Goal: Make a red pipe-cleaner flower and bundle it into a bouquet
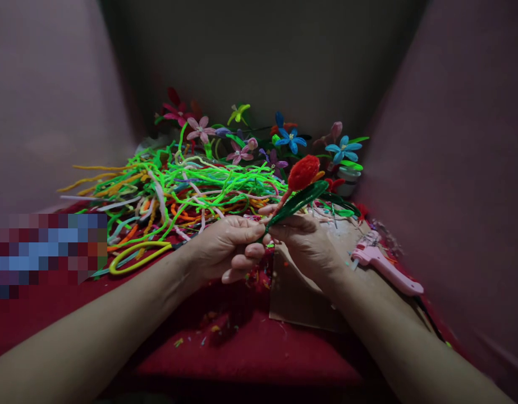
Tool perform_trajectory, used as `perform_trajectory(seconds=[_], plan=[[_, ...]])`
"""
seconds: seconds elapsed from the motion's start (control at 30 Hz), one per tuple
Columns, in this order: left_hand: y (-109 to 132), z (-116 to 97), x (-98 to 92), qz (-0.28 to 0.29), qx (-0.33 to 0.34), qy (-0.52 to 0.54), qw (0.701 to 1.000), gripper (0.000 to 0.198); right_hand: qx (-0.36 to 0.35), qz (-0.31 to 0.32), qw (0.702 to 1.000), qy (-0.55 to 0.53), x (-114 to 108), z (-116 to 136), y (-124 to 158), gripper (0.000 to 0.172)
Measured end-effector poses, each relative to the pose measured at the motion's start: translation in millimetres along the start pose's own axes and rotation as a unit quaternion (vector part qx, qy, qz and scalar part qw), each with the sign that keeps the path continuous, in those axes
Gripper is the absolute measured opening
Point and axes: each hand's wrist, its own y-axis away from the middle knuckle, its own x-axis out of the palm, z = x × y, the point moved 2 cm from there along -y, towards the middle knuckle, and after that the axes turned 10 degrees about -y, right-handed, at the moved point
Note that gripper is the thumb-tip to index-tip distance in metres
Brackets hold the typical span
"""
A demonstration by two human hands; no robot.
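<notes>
A red pipe-cleaner tulip with a pinkish stem tilts up to the right between my hands. Alongside its stem lies a dark green pipe-cleaner leaf. My left hand pinches the lower end, where leaf and stem meet, between thumb and forefinger; its other fingers are curled loosely. From the right, my right hand closes on the same stem and leaf base, with some of its fingertips hidden behind the leaf. Both hands are above the table, near the front of the pipe-cleaner heap.
A tangled heap of pipe cleaners spreads behind and left. Finished flowers stand at the back. Yellow-handled scissors lie left. A pink glue gun rests right, by a cardboard sheet. Scraps dot the red cloth.
</notes>
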Motion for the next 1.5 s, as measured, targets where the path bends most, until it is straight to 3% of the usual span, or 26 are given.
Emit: perform_trajectory(seconds=[0.17,0.27,0.33,0.43,0.5,0.57,0.63,0.7,0.77,0.87,1.0,1.07,1.13,1.2,1.23,1.3,1.37,1.43,1.5], plan=[[0,-4,5.5,-0.037,0.043,-0.085,0.995,0.026,0.019,-0.026,0.998,-0.046,4,-2,2,0.017],[-1,-6,7.5,-0.123,0.103,-0.173,0.972,0.021,0.012,-0.056,0.998,-0.028,6,-1,3,0.007],[0,-6,8.8,-0.219,0.158,-0.271,0.924,0.016,-0.001,-0.077,0.997,-0.009,5,-2,4,0.004],[4,-2,11.9,-0.325,0.243,-0.431,0.806,0.012,-0.014,-0.11,0.994,-0.001,5,-5,5,0.008],[7,1,13.4,-0.352,0.285,-0.506,0.734,0.008,-0.026,-0.121,0.992,0.001,5,-5,7,0.011],[7,2,13.7,-0.357,0.287,-0.532,0.712,0.006,-0.033,-0.116,0.993,0.005,7,-4,8,0.012],[7,1,13.3,-0.343,0.256,-0.495,0.756,0.01,-0.029,-0.107,0.994,0.011,9,-3,9,0.014],[5,-1,12.9,-0.305,0.207,-0.411,0.834,0.016,-0.021,-0.103,0.994,0.015,10,-1,8,0.014],[3,-3,11.8,-0.25,0.163,-0.302,0.905,0.019,-0.013,-0.098,0.995,0.014,10,0,7,0.013],[0,-2,7.7,-0.142,0.121,-0.152,0.971,0.016,-0.007,-0.056,0.998,0.006,8,1,3,0.01],[-3,1,3.2,-0.004,0.071,-0.027,0.997,0.011,-0.012,0.013,1.0,0.013,5,3,0,0.013],[-3,1,4.2,0.011,0.054,-0.014,0.998,0.011,-0.013,0.011,1.0,0.012,3,2,-1,0.014],[-3,1,6.9,-0.023,0.065,-0.06,0.996,0.013,-0.01,-0.019,1.0,0.017,2,1,0,0.014],[-1,0,9.2,-0.11,0.115,-0.189,0.969,0.014,-0.01,-0.066,0.997,0.027,2,-1,1,0.012],[0,-1,9.8,-0.169,0.153,-0.275,0.934,0.015,-0.012,-0.09,0.995,0.03,2,-2,3,0.012],[3,0,10.3,-0.279,0.227,-0.445,0.82,0.016,-0.018,-0.129,0.991,0.034,5,-2,6,0.011],[4,3,10.0,-0.32,0.271,-0.558,0.716,0.014,-0.022,-0.151,0.987,0.048,8,-2,10,0.011],[5,7,8.7,-0.305,0.287,-0.607,0.675,0.015,-0.032,-0.157,0.983,0.085,12,0,14,0.01],[5,7,7.9,-0.293,0.292,-0.608,0.678,0.015,-0.039,-0.149,0.979,0.13,14,2,16,0.009]])
